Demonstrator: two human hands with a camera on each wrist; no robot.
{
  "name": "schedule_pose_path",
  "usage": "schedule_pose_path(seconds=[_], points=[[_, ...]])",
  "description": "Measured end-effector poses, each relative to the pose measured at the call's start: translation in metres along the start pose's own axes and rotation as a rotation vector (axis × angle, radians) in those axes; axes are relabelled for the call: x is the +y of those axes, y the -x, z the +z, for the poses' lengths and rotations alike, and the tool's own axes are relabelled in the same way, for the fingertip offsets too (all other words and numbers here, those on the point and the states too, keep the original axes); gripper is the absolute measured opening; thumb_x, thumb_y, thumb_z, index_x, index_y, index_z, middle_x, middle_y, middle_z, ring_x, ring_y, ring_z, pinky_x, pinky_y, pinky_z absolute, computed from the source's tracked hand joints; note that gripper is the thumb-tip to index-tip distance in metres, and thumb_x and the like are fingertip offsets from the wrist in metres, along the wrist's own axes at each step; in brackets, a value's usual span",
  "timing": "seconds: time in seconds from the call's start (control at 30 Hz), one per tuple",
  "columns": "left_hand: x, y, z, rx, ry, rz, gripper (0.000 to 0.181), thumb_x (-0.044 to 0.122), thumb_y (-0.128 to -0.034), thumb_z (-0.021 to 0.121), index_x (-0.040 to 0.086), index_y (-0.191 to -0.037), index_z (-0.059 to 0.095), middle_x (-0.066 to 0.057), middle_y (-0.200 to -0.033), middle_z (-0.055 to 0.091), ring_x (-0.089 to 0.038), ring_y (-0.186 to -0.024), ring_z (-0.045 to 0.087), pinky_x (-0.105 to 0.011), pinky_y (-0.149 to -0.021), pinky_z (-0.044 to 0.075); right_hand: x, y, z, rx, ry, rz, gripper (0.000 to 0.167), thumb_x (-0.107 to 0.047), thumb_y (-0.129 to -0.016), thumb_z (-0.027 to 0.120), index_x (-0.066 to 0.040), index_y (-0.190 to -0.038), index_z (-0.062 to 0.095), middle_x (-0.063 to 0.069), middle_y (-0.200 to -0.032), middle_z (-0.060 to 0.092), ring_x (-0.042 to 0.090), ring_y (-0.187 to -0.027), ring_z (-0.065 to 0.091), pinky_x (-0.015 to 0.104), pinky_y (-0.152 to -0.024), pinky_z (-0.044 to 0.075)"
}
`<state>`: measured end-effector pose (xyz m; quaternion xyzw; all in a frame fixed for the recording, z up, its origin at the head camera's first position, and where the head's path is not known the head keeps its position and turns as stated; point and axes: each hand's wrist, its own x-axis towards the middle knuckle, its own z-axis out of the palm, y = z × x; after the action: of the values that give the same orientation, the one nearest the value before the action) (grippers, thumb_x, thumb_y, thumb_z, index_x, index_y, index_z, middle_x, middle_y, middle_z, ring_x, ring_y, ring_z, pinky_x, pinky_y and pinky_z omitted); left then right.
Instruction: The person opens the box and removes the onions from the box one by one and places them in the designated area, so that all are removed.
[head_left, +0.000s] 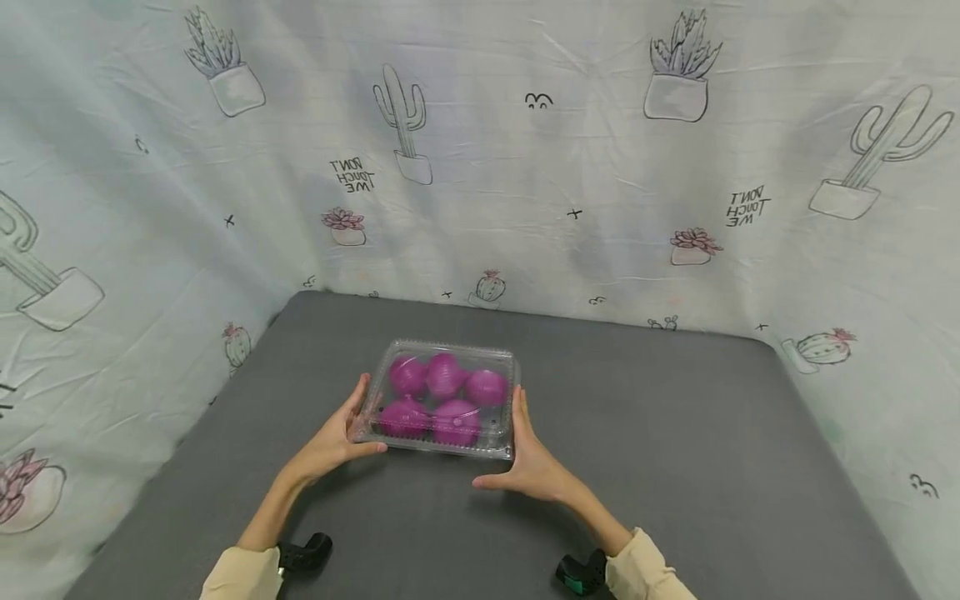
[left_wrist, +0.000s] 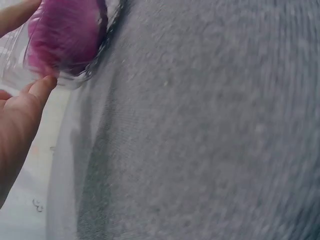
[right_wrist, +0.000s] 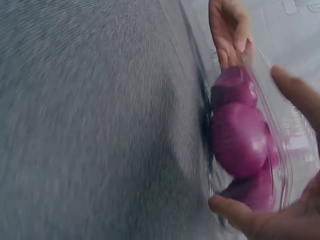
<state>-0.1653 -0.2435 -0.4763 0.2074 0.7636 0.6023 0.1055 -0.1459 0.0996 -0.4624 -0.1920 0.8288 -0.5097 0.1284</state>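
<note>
A clear plastic clamshell box (head_left: 495, 429) holds several purple onions (head_left: 446, 377) and sits low over the grey table, between both hands. At its left side my left hand (head_left: 330, 446) grips the front corner, fingers up along the side and thumb at the front edge. Along the right side, my right hand (head_left: 536, 462) touches the box with straight fingers, its thumb spread away from the front edge. In the left wrist view a thumb tip meets the box's corner. Whether the box touches the table cannot be told.
A grey cloth-covered table (head_left: 660, 467) extends around the box. Behind and beside it hangs a pale curtain (head_left: 480, 183) printed with cactus drawings. Black bands (head_left: 306, 553) sit at both wrists, by the cream sleeves.
</note>
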Motion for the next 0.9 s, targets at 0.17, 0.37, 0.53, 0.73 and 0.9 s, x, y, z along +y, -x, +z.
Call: schedule_pose_path(seconds=[0.17,0.37,0.53,0.73,0.9], points=[[-0.004,-0.002,0.003,-0.005,0.069,-0.064,0.104,0.005,-0.0848,0.072,0.005,-0.153,-0.007,-0.017,-0.158,-0.01,-0.037,-0.143,-0.003,-0.004,-0.099,0.024,-0.001,-0.004,0.008,0.15,0.026,0.031,0.126,-0.033,-0.073,0.085,0.001,-0.151,-0.008,0.022,-0.158,-0.007,0.037,-0.144,0.004,0.058,-0.111,0.018],[-0.009,0.001,0.005,0.006,0.132,-0.066,0.098,0.002,-0.088,0.067,0.014,-0.155,-0.005,-0.012,-0.159,-0.011,-0.035,-0.143,-0.008,-0.047,-0.115,0.009,-0.001,-0.005,0.012,0.239,0.042,0.009,0.117,-0.03,-0.073,0.085,0.005,-0.151,0.004,0.026,-0.156,0.004,0.039,-0.142,0.013,0.057,-0.11,0.022],[-0.011,0.001,0.007,0.021,0.229,-0.05,0.096,-0.003,-0.0871,0.064,0.01,-0.154,-0.003,-0.015,-0.159,-0.009,-0.035,-0.143,-0.007,-0.046,-0.115,0.008,0.0,-0.005,0.013,0.254,0.048,0.007,0.116,-0.03,-0.073,0.085,0.006,-0.151,0.008,0.027,-0.156,0.005,0.041,-0.142,0.015,0.057,-0.11,0.022],[-0.013,0.002,0.01,0.076,0.334,-0.05,0.091,-0.009,-0.0843,0.062,0.006,-0.153,0.005,-0.026,-0.156,0.005,-0.021,-0.142,0.019,-0.017,-0.099,0.039,0.001,-0.006,0.013,0.267,0.058,-0.012,0.114,-0.027,-0.072,0.086,0.008,-0.15,0.011,0.03,-0.155,0.007,0.043,-0.141,0.016,0.058,-0.109,0.023],[-0.013,0.003,0.013,0.138,0.42,-0.043,0.08,-0.015,-0.0829,0.06,0.001,-0.148,0.017,-0.027,-0.153,0.018,-0.008,-0.129,0.044,-0.023,-0.091,0.048,0.001,-0.006,0.014,0.278,0.055,-0.015,0.114,-0.026,-0.07,0.087,0.008,-0.15,0.013,0.03,-0.154,0.008,0.044,-0.14,0.017,0.058,-0.109,0.022]])
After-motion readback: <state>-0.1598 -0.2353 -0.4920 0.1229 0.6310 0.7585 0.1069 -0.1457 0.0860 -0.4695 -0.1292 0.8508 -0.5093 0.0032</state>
